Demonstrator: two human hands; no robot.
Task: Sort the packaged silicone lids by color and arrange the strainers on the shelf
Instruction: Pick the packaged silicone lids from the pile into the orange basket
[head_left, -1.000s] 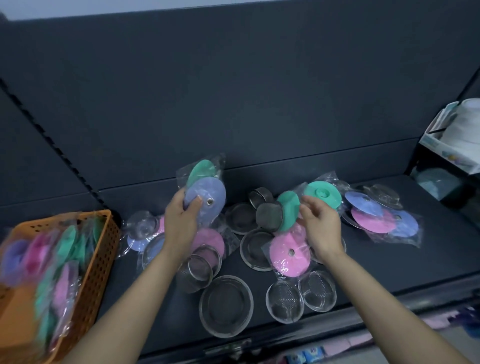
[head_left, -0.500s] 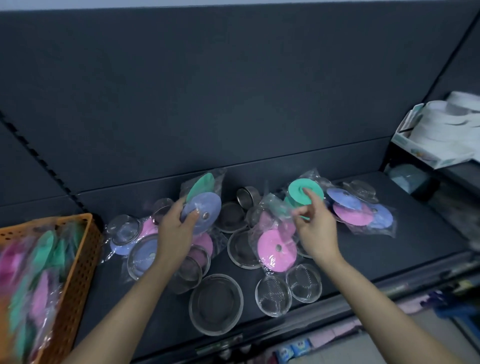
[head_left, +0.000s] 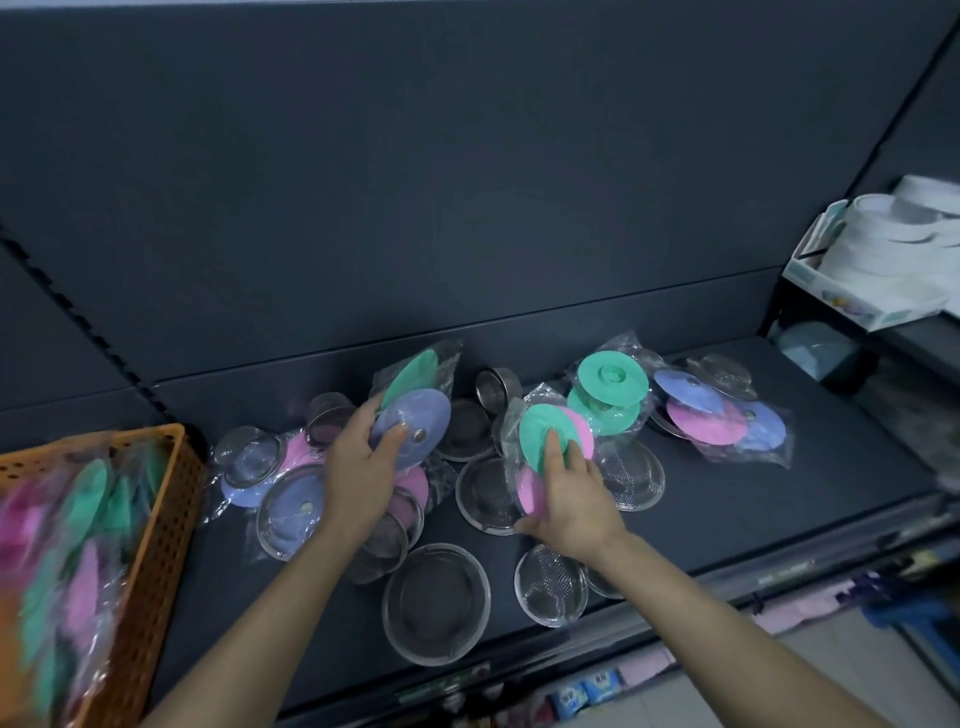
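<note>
Fingers (head_left: 390, 439) of left hand (head_left: 358, 478) curled round packet of purple and green lids (head_left: 413, 423), held above shelf (head_left: 805, 499). Right hand (head_left: 571, 501) pinching green-and-pink packet (head_left: 545, 441), raised over strainers (head_left: 436, 603). Sorting looks barely begun (judging by mix): green packets (head_left: 610, 387) and purple-pink packet (head_left: 722, 421) lie jumbled at back, strainers scattered loose between them, none lined up. Orange basket (head_left: 161, 514) at left holds more mixed packets, blurred.

One head-worn wide-angle view looks forward and down, close over the shelf (head_left: 831, 499).
</note>
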